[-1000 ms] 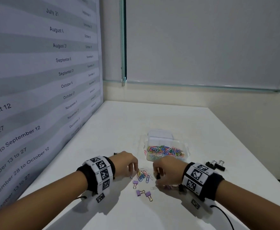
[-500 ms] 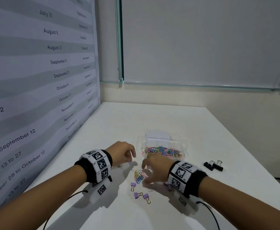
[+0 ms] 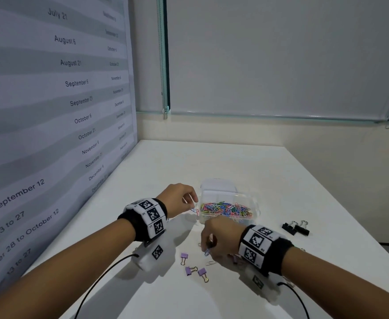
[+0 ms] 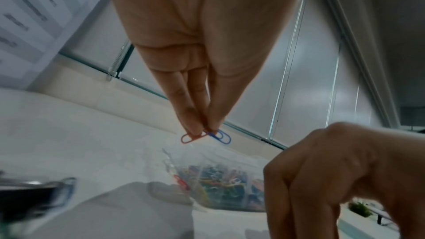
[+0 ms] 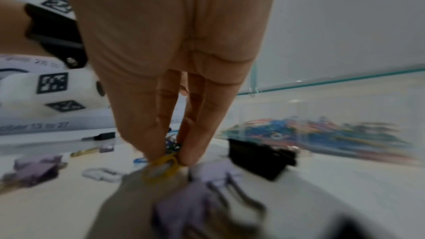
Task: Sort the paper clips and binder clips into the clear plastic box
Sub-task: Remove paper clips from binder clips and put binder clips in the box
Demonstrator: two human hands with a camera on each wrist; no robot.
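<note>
The clear plastic box [image 3: 254, 200] sits mid-table, one compartment heaped with coloured paper clips [image 3: 225, 209]. My left hand [image 3: 192, 203] hovers at the box's left edge, pinching a red and a blue paper clip [image 4: 205, 136] between thumb and fingertips. My right hand [image 3: 208, 248] is low over the table in front of the box, fingertips pinching a small bunch of paper clips [image 5: 164, 159], a yellow one outermost. Three purple binder clips [image 3: 194, 268] lie in front of it, with a white paper clip [image 3: 210, 263] beside them. Two black binder clips [image 3: 296, 227] lie to the right.
A printed date chart [image 3: 50, 111] covers the wall on the left. The white table [image 3: 235, 162] runs back to the wall beneath a window blind [image 3: 281, 54]. A black binder clip [image 5: 262, 157] and another purple one [image 5: 207, 197] lie close under my right wrist.
My left hand has risen from the loose pile and moved right to the box edge with two clips. My right hand has closed its fingers on clips from the pile.
</note>
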